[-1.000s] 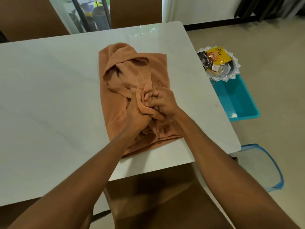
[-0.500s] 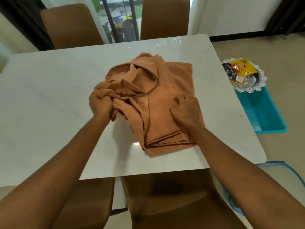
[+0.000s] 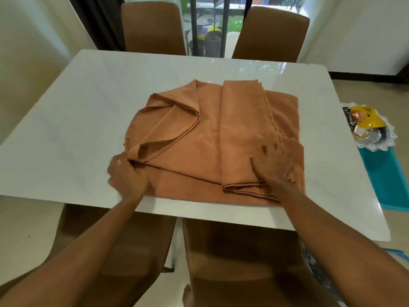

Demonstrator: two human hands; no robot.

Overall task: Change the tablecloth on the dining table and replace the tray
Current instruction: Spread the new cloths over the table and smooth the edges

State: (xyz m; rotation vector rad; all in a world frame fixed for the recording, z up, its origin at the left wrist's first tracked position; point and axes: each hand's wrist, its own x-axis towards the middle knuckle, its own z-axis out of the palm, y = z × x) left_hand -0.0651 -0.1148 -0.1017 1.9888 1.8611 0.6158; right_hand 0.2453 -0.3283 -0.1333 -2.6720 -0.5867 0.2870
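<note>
An orange-brown tablecloth (image 3: 212, 138), partly unfolded, lies on the white marble dining table (image 3: 73, 120) near its front edge. My left hand (image 3: 127, 176) grips the cloth's left corner at the near side. My right hand (image 3: 274, 165) rests flat on a still-folded stack of layers at the cloth's right side, fingers spread. A silver lace-edged tray (image 3: 374, 134) with a yellow snack packet sits off the table to the right, on a teal bin.
Two brown chairs (image 3: 152, 27) stand at the far side, and two more (image 3: 239, 258) are tucked in at the near side below my arms. A teal plastic bin (image 3: 385, 180) is on the floor to the right. A window with plants is behind.
My hands have moved apart. The left hand has pulled a layer of the cloth out to the left, spreading it wider and flatter. The view has tilted up.
</note>
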